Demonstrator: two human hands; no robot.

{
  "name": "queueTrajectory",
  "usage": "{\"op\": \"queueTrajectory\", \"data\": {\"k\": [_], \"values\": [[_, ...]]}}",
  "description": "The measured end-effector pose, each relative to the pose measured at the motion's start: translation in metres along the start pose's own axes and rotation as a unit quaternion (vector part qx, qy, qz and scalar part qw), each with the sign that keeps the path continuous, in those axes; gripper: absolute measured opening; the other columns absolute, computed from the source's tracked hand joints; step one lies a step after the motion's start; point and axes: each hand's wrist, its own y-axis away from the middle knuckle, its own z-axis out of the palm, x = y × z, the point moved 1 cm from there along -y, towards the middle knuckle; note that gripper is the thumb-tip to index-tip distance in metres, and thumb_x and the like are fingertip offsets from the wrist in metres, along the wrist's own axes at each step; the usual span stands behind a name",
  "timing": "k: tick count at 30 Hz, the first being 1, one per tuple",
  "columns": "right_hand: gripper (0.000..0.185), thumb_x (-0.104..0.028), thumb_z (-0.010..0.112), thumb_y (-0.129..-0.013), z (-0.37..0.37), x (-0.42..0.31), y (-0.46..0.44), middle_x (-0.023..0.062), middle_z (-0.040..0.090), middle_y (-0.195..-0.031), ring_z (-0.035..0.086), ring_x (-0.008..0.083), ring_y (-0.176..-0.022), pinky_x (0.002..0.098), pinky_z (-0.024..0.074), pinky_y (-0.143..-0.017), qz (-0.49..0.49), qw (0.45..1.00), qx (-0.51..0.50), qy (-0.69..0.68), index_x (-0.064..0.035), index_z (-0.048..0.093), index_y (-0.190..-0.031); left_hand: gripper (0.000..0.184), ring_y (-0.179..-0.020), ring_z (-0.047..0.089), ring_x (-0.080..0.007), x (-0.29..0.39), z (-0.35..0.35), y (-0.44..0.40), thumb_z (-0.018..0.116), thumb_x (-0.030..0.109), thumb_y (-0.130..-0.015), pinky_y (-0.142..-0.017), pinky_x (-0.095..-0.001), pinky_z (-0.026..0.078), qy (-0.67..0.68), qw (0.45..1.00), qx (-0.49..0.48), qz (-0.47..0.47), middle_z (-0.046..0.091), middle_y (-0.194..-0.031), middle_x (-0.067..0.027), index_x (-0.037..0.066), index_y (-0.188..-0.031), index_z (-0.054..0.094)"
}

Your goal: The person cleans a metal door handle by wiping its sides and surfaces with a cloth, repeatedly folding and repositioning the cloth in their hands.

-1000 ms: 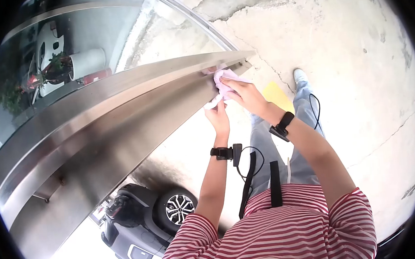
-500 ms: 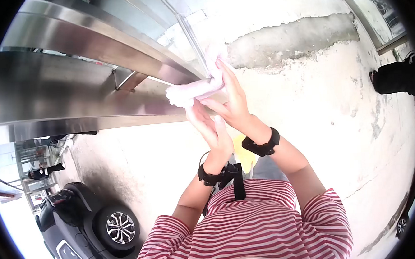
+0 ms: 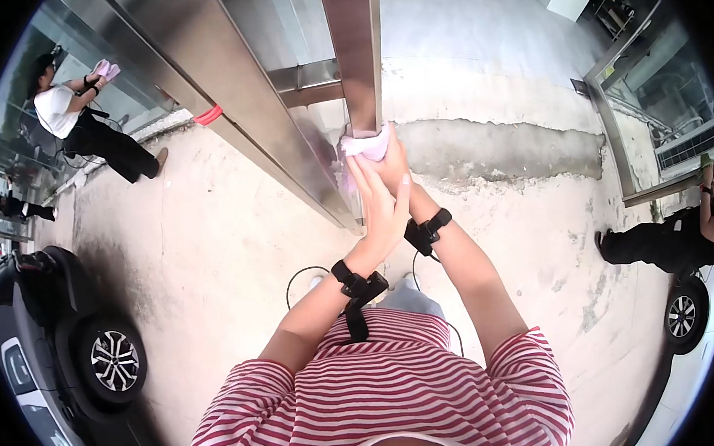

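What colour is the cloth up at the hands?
The cloth is pale pinkish-lilac; it shows best in the head view.

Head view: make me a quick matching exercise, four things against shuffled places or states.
Things
1. Wearer's cloth
2. Red band
3. Dark car
4. Co-worker in a white top

Places or states
A. Lower left of the picture
B. At the metal post, by the wearer's left hand and right hand
C. Upper left of the picture, with a second pink cloth in hand
D. Across a metal beam left of that post in the picture

Pairs: 1-B, 2-D, 3-A, 4-C
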Motion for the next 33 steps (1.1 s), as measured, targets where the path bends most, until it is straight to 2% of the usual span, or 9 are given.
{"op": "queueTrajectory", "data": {"k": [6, 7, 14, 18, 24, 25, 28, 32, 33], "values": [[0.052, -0.027, 0.083, -0.066, 0.005, -0.119, -0.034, 0.0115, 0.068, -0.075, 0.066, 0.0197, -0.068, 0.0328, 0.0520, -0.063, -0.079, 0.992, 0.094, -0.008, -0.0007, 0.048, -0.095, 0.075, -0.136, 0.020, -0.0351, 0.079, -0.033, -0.057, 0.054, 0.017, -0.092, -0.111, -0.0428, 0.016, 0.102, 0.986, 0.109, 0.074, 0.013, -0.146, -0.0246, -0.007, -0.143, 0.006], [0.052, -0.026, 0.083, -0.065, 0.008, -0.126, -0.036, 0.0115, 0.067, -0.075, 0.066, 0.0195, -0.067, 0.0325, 0.0518, -0.062, -0.077, 0.992, 0.100, -0.012, -0.0007, 0.048, -0.095, 0.076, -0.131, 0.026, -0.0337, 0.074, -0.030, -0.061, 0.058, 0.018, -0.089, -0.108, -0.0430, 0.022, 0.114, 0.981, 0.138, 0.073, 0.020, -0.140, -0.0232, -0.006, -0.142, 0.009], [0.054, -0.023, 0.082, -0.063, 0.016, -0.096, -0.043, 0.0116, 0.066, -0.076, 0.064, 0.0190, -0.066, 0.0309, 0.0520, -0.062, -0.088, 0.989, 0.099, -0.061, -0.0016, 0.048, -0.099, 0.081, -0.127, 0.031, -0.0389, 0.050, -0.037, -0.065, 0.066, 0.018, -0.084, -0.105, -0.0471, 0.027, 0.018, 0.982, 0.126, 0.141, 0.023, -0.137, -0.0285, -0.008, -0.138, 0.012], [0.054, -0.023, 0.081, -0.062, 0.013, -0.132, -0.027, 0.0120, 0.066, -0.081, 0.065, 0.0195, -0.071, 0.0328, 0.0523, -0.066, -0.051, 0.989, 0.136, -0.011, -0.0028, 0.048, -0.101, 0.086, -0.122, 0.040, -0.0381, 0.018, -0.030, -0.062, 0.075, 0.019, -0.076, -0.101, -0.0472, 0.033, 0.074, 0.989, 0.085, 0.099, 0.033, -0.132, -0.0279, -0.006, -0.135, 0.017], [0.058, -0.024, 0.081, -0.058, 0.025, -0.048, -0.013, 0.0125, 0.065, -0.080, 0.065, 0.0243, -0.070, 0.0361, 0.0522, -0.064, -0.026, 0.988, 0.145, 0.047, -0.0034, 0.048, -0.102, 0.082, -0.115, 0.048, -0.0382, -0.029, -0.014, -0.036, 0.078, 0.020, -0.073, -0.095, -0.0465, 0.039, 0.087, 0.992, 0.079, 0.049, 0.043, -0.124, -0.0279, -0.003, -0.131, 0.023], [0.058, -0.024, 0.082, -0.058, 0.026, -0.029, -0.009, 0.0124, 0.065, -0.079, 0.065, 0.0248, -0.069, 0.0360, 0.0525, -0.063, -0.042, 0.987, 0.144, 0.048, -0.0033, 0.049, -0.101, 0.082, -0.112, 0.051, -0.0376, -0.042, -0.007, -0.028, 0.079, 0.022, -0.072, -0.094, -0.0458, 0.041, 0.042, 0.994, 0.098, 0.029, 0.048, -0.119, -0.0278, -0.002, -0.130, 0.025], [0.058, -0.025, 0.082, -0.056, 0.030, 0.026, 0.003, 0.0120, 0.065, -0.075, 0.065, 0.0261, -0.065, 0.0359, 0.0532, -0.062, -0.079, 0.985, 0.148, 0.047, -0.0028, 0.050, -0.098, 0.081, -0.113, 0.049, -0.0353, -0.072, 0.009, -0.020, 0.077, 0.022, -0.074, -0.095, -0.0443, 0.040, 0.074, 0.994, 0.077, -0.009, 0.045, -0.121, -0.0262, -0.003, -0.130, 0.024], [0.062, -0.030, 0.083, -0.053, 0.030, 0.050, 0.018, 0.0138, 0.066, -0.079, 0.067, 0.0284, -0.070, 0.0367, 0.0536, -0.065, 0.004, 0.993, 0.119, 0.009, -0.0028, 0.051, -0.098, 0.079, -0.115, 0.045, -0.0323, -0.105, 0.017, 0.007, 0.075, 0.023, -0.077, -0.096, -0.0423, 0.037, 0.107, 0.991, 0.047, -0.070, 0.041, -0.123, -0.0240, -0.004, -0.130, 0.022], [0.061, -0.030, 0.083, -0.054, 0.029, 0.062, 0.022, 0.0142, 0.066, -0.080, 0.067, 0.0294, -0.072, 0.0372, 0.0534, -0.066, 0.011, 0.993, 0.115, 0.021, -0.0029, 0.051, -0.099, 0.079, -0.112, 0.048, -0.0348, -0.114, 0.020, 0.013, 0.076, 0.024, -0.076, -0.095, -0.0428, 0.040, 0.087, 0.992, 0.043, -0.080, 0.044, -0.121, -0.0255, -0.003, -0.130, 0.024]]}}
